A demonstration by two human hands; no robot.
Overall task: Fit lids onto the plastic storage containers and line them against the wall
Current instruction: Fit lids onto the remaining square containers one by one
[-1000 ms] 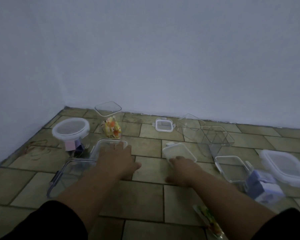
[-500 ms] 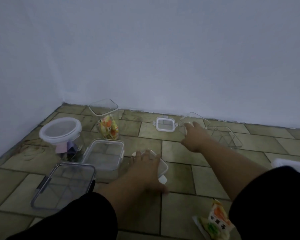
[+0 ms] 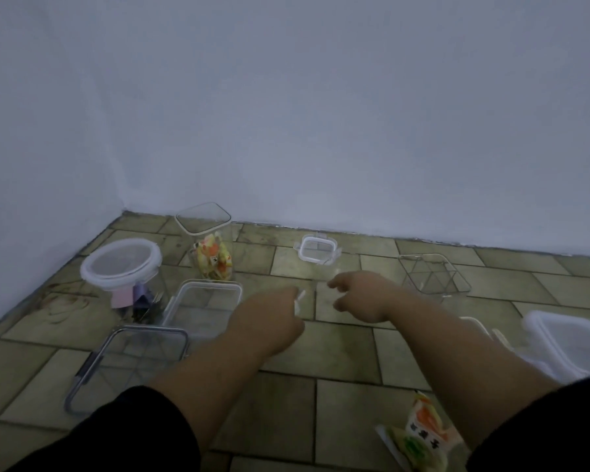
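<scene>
**Clear plastic all over a tiled floor, both hands meeting in the middle**

Far left, a round container (image 3: 123,267) with a milky white lid stands on the floor (image 3: 338,352) of dull olive stone tiles, pink and purple slips showing through its clear wall. In front of it, a large flat rectangular container (image 3: 130,366) with a grey frame and rounded corners lies low on the tiles. Just behind that one sits a clear rectangular tub (image 3: 203,306), smooth-walled.

Back near the pale matte wall (image 3: 321,114), a tall square canister (image 3: 212,247) holds orange and yellow packets; its clear square lid sits tilted on top, not pressed flat.

Now the left hand (image 3: 269,321), bare forearm out of a black sleeve: the grip is closed on a small clear lid (image 3: 298,301), only its whitish edge peeking past the fingers. Beyond, by the wall, a small square lid (image 3: 317,249) with white rim and latch tabs lies flat.

The right hand (image 3: 361,294) is curled, fingers and thumb apart; something clear may sit between them, but through the blur I cannot tell whether it holds anything.

Right of it, a lidless, glassy rectangular container (image 3: 433,274) stands empty. At the far right, a frosted white-rimmed lidded container (image 3: 566,342), and nearest the camera a glossy snack packet (image 3: 419,437), orange and green.
</scene>
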